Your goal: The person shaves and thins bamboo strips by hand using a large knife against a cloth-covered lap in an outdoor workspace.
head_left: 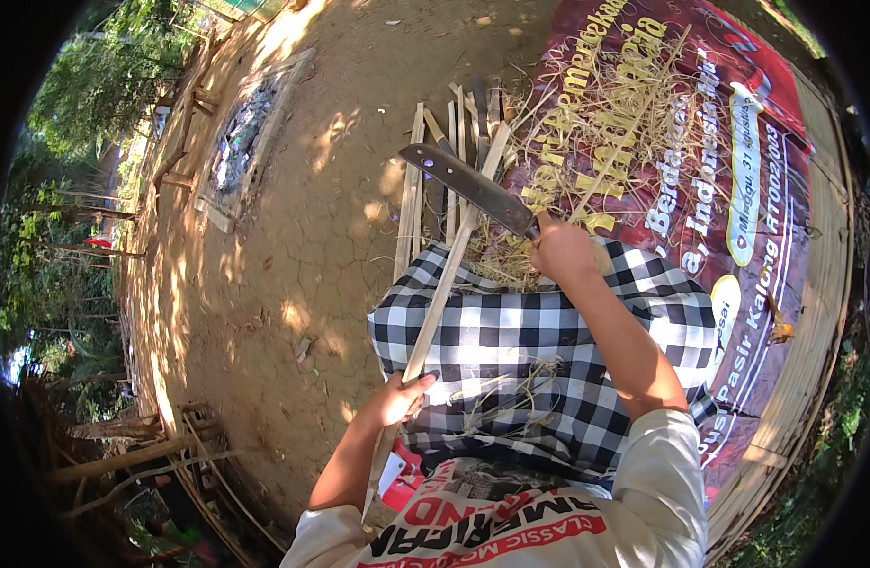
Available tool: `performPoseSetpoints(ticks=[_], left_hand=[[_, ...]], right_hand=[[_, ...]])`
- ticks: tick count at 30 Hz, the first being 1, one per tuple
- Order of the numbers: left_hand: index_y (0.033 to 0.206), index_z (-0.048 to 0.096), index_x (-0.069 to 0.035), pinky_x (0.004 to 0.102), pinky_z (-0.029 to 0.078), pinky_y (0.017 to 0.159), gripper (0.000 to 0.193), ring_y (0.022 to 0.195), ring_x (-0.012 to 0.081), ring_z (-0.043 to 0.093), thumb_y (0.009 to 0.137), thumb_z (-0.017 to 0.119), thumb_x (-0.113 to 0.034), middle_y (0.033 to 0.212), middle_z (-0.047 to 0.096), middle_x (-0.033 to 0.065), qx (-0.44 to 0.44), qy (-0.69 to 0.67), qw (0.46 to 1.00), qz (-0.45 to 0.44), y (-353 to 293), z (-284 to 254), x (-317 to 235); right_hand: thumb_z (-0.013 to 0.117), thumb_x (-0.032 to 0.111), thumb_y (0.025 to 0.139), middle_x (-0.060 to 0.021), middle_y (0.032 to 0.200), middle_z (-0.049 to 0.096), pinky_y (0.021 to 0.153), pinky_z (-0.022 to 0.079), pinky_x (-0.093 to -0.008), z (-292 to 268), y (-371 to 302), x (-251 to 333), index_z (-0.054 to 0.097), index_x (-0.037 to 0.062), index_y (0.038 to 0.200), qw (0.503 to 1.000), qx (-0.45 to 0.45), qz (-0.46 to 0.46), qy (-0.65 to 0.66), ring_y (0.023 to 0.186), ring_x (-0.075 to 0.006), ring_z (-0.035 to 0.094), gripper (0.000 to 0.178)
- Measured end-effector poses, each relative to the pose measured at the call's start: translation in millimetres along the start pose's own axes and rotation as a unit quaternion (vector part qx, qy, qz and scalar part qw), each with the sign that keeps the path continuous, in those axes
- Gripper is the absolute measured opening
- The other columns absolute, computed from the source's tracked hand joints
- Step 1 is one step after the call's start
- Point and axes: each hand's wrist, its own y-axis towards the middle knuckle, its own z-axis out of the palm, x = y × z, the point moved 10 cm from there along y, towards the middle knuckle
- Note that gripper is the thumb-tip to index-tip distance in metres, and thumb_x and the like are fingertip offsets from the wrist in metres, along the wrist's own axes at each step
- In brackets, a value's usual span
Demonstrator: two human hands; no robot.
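My right hand (pixel 563 251) is closed round the handle of a machete (pixel 463 183). Its broad dark blade points up and to the left, with a pale patch near the tip. A long pale split-bamboo strip (pixel 435 317) slants from beside my left hip up past the blade. My left hand (pixel 403 398) grips this strip low down, at the left edge of my lap. The blade lies across the strip near its far end; whether the two touch, I cannot tell. A black-and-white checked cloth (pixel 511 327) covers my lap, with thin shavings on it.
Several bamboo strips (pixel 409 204) lie on the ground ahead of my knees. Curly shavings (pixel 624 123) litter a dark red printed banner (pixel 700 204) on my right, spread over a bamboo platform (pixel 818 275). An ash-filled frame (pixel 245 133) is at far left, near a wooden rail fence (pixel 122 462).
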Motion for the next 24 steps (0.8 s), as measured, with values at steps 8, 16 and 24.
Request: performPoseSetpoints(ticks=[8, 16, 24], left_hand=[[0.068, 0.045, -0.011, 0.0253, 0.029, 0.038, 0.042, 0.04, 0.0066, 0.036, 0.093, 0.061, -0.04, 0.049, 0.039, -0.0037, -0.014, 0.018, 0.999, 0.031, 0, -4, 3], [0.075, 0.048, -0.01, 0.0256, 0.026, 0.039, 0.036, 0.042, 0.0067, 0.033, 0.097, 0.055, -0.039, 0.052, 0.038, -0.0042, 0.009, 0.067, 0.996, 0.066, -5, -10, 16], [0.064, 0.032, -0.016, 0.026, 0.017, 0.039, 0.053, 0.043, 0.0076, 0.022, 0.099, 0.036, -0.055, 0.053, 0.025, -0.0064, 0.112, -0.06, 0.992, 0.003, -33, 0, 85]], right_hand=[[0.063, 0.013, 0.07, -0.0108, 0.077, 0.066, 0.067, 0.053, -0.0378, 22, -56, 98, 0.059, 0.0072, 0.091, 0.972, 0.035, -0.231, -0.017, 0.076, -0.026, 0.067, 0.022], [0.065, 0.015, 0.072, -0.0148, 0.073, 0.066, 0.066, 0.054, -0.0434, -35, -1, -43, 0.061, 0.0056, 0.09, 0.995, -0.03, 0.097, 0.026, 0.072, -0.032, 0.067, 0.02], [0.065, 0.015, 0.068, -0.0157, 0.069, 0.063, 0.062, 0.053, -0.0438, -56, -32, 33, 0.059, 0.0036, 0.082, 0.998, 0.005, -0.017, 0.053, 0.068, -0.0336, 0.065, 0.019]])
